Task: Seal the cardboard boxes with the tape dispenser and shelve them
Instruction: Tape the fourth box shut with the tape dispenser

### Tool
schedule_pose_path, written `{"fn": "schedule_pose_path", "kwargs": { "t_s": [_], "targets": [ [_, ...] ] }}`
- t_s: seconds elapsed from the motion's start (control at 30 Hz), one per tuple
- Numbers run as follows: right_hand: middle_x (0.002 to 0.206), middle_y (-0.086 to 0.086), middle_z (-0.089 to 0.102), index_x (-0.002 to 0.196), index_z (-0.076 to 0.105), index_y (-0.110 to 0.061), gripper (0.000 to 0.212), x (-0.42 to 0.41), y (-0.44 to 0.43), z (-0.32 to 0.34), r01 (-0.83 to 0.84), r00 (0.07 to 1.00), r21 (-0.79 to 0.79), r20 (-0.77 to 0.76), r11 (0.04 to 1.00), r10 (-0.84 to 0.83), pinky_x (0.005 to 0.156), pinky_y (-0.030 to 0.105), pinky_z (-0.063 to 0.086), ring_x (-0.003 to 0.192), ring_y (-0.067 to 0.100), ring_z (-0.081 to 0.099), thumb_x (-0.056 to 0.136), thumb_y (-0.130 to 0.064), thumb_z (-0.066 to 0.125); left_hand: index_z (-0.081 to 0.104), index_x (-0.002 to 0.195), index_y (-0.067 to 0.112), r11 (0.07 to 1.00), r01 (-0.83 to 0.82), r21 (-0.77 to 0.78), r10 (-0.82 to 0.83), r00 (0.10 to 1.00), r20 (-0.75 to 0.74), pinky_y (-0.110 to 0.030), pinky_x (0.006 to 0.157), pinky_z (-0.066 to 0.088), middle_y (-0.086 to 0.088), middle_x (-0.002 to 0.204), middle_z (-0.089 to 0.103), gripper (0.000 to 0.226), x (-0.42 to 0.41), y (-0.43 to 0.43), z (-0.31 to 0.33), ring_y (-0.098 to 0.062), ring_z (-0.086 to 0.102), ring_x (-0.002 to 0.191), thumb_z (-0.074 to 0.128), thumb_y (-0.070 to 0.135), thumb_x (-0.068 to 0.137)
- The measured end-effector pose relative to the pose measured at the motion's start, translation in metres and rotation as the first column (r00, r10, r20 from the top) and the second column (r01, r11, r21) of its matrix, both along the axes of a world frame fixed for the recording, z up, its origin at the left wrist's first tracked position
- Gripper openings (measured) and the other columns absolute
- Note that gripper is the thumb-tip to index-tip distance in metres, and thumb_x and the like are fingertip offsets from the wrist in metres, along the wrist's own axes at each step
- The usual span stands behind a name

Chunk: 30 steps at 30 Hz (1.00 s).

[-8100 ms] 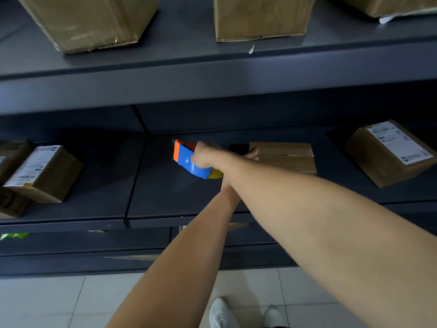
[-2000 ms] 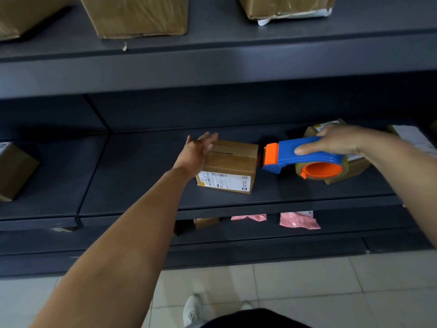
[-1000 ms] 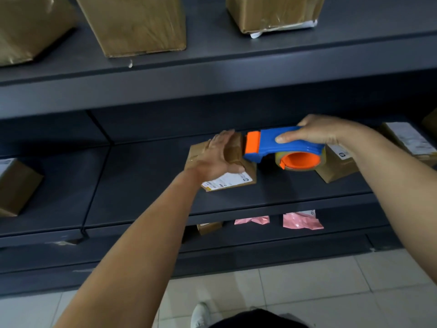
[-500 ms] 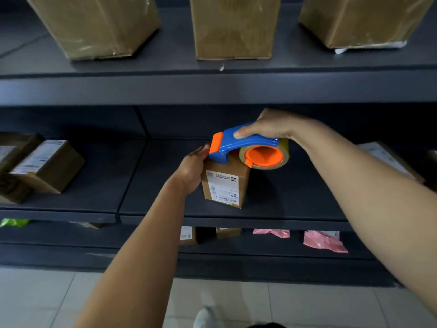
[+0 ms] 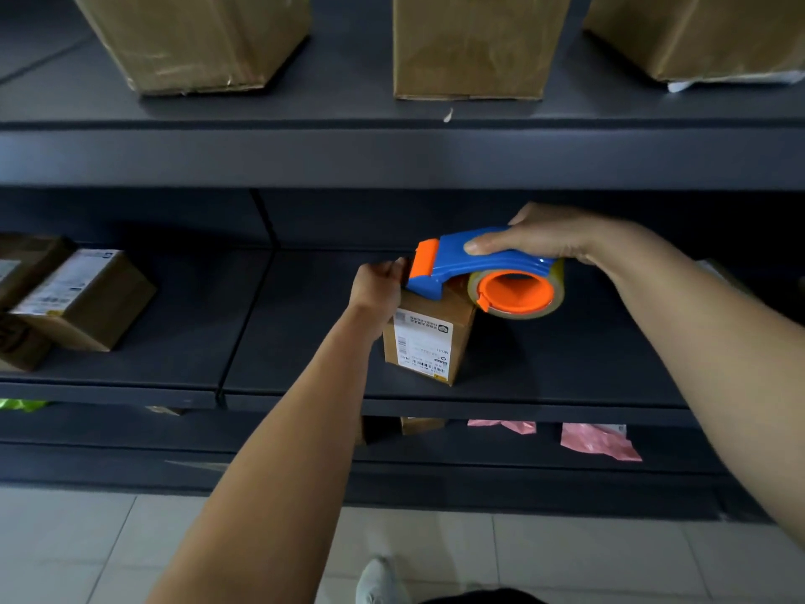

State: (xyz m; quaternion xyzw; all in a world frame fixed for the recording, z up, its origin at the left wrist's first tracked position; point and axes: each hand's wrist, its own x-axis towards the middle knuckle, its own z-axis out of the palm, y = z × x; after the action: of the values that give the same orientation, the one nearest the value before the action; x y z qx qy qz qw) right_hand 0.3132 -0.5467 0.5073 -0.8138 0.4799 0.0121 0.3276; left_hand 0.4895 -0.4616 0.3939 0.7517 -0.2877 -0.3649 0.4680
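- The dark shelf (image 5: 566, 368) bears our small cardboard box (image 5: 429, 337) upright below our fingers.
- Our right hand (image 5: 549, 237) grips the tape dispenser (image 5: 483, 276), nose on the box top.
- Our left hand (image 5: 377, 289) clasps the box's left side.

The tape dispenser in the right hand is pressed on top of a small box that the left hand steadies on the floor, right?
Not quite. In the head view the small box stands on the middle shelf, not the floor. The rest holds: right hand presses tape dispenser on top, left hand steadies it.
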Motion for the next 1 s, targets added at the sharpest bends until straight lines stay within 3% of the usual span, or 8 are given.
{"fn": "schedule_pose_path", "kwargs": {
  "t_s": [0.23, 0.4, 0.6, 0.7, 0.77, 0.83, 0.93, 1.0],
  "targets": [
    [0.044, -0.006, 0.057, 0.059, 0.064, -0.014, 0.051, -0.082, -0.009, 0.006, 0.103, 0.995, 0.048, -0.007, 0.994, -0.103, 0.056, 0.029, 0.036, 0.052, 0.017, 0.050, 0.059, -0.065, 0.067, 0.063, 0.093, 0.015, 1.000, -0.017, -0.020, 0.017, 0.999, 0.034, -0.035, 0.074, 0.051, -0.005, 0.085, 0.064, 0.023, 0.004, 0.000, 0.005, -0.023, 0.062, 0.085, 0.054, 0.036, 0.095],
    [0.061, 0.007, 0.066, 0.077, 0.071, -0.003, 0.057, -0.112, -0.009, -0.011, 0.184, 0.983, 0.076, -0.038, 0.980, -0.181, 0.060, 0.028, 0.039, 0.057, 0.021, 0.057, 0.066, -0.059, 0.073, 0.062, 0.098, 0.017, 1.000, -0.002, -0.017, 0.002, 1.000, -0.002, -0.047, 0.087, 0.054, -0.007, 0.095, 0.066, 0.018, -0.003, 0.000, 0.012, -0.030, 0.064, 0.096, 0.054, 0.034, 0.096],
    [0.068, 0.006, 0.065, 0.072, 0.064, -0.011, 0.051, -0.083, -0.006, -0.033, 0.153, 0.984, 0.030, -0.096, 0.988, -0.149, 0.060, 0.028, 0.039, 0.060, 0.021, 0.057, 0.067, -0.061, 0.074, 0.062, 0.102, 0.015, 1.000, 0.010, 0.014, -0.011, 0.999, 0.051, -0.046, 0.090, 0.052, -0.008, 0.096, 0.065, 0.025, -0.004, 0.006, 0.014, -0.031, 0.063, 0.096, 0.051, 0.036, 0.097],
    [0.073, 0.008, 0.066, 0.074, 0.064, -0.010, 0.053, -0.073, -0.004, -0.035, 0.137, 0.985, 0.004, -0.108, 0.991, -0.136, 0.060, 0.029, 0.037, 0.063, 0.022, 0.058, 0.068, -0.062, 0.072, 0.064, 0.113, 0.019, 0.999, 0.026, 0.041, -0.036, 0.960, 0.278, -0.040, 0.086, 0.052, -0.008, 0.110, 0.065, 0.027, -0.009, 0.006, 0.014, -0.028, 0.062, 0.099, 0.047, 0.035, 0.098],
    [0.074, 0.008, 0.066, 0.074, 0.062, -0.011, 0.054, -0.070, -0.003, -0.036, 0.141, 0.983, -0.002, -0.116, 0.990, -0.140, 0.059, 0.028, 0.037, 0.063, 0.022, 0.058, 0.067, -0.063, 0.072, 0.064, 0.116, 0.019, 0.993, 0.043, 0.112, -0.103, 0.778, 0.619, -0.032, 0.077, 0.045, -0.008, 0.119, 0.057, 0.028, -0.016, 0.007, 0.016, -0.028, 0.057, 0.103, 0.043, 0.027, 0.100],
    [0.076, 0.007, 0.065, 0.075, 0.061, -0.011, 0.054, -0.069, -0.001, -0.035, 0.154, 0.980, -0.008, -0.123, 0.988, -0.154, 0.057, 0.027, 0.038, 0.063, 0.020, 0.058, 0.068, -0.063, 0.071, 0.066, 0.113, 0.016, 0.981, 0.037, 0.192, -0.170, 0.646, 0.744, -0.034, 0.077, 0.042, -0.011, 0.123, 0.049, 0.031, -0.029, 0.007, 0.024, -0.033, 0.056, 0.106, 0.043, 0.032, 0.099],
    [0.074, 0.006, 0.062, 0.077, 0.060, -0.011, 0.053, -0.068, 0.003, -0.035, 0.169, 0.978, -0.021, -0.123, 0.985, -0.171, 0.053, 0.026, 0.036, 0.062, 0.018, 0.056, 0.071, -0.063, 0.070, 0.058, 0.122, 0.011, 0.918, 0.032, 0.396, -0.324, 0.639, 0.698, -0.042, 0.088, 0.045, -0.017, 0.134, 0.041, 0.076, -0.047, 0.003, 0.037, -0.036, 0.049, 0.118, 0.044, 0.074, 0.082],
    [0.075, 0.005, 0.062, 0.079, 0.061, -0.011, 0.054, -0.068, 0.006, -0.034, 0.177, 0.977, -0.018, -0.119, 0.984, -0.178, 0.053, 0.026, 0.037, 0.063, 0.018, 0.056, 0.071, -0.064, 0.069, 0.044, 0.137, 0.006, 0.867, 0.047, 0.496, -0.410, 0.632, 0.657, -0.045, 0.095, 0.041, -0.018, 0.141, 0.036, 0.102, -0.055, 0.002, 0.039, -0.037, 0.039, 0.128, 0.043, 0.085, 0.071]
  ]
}}
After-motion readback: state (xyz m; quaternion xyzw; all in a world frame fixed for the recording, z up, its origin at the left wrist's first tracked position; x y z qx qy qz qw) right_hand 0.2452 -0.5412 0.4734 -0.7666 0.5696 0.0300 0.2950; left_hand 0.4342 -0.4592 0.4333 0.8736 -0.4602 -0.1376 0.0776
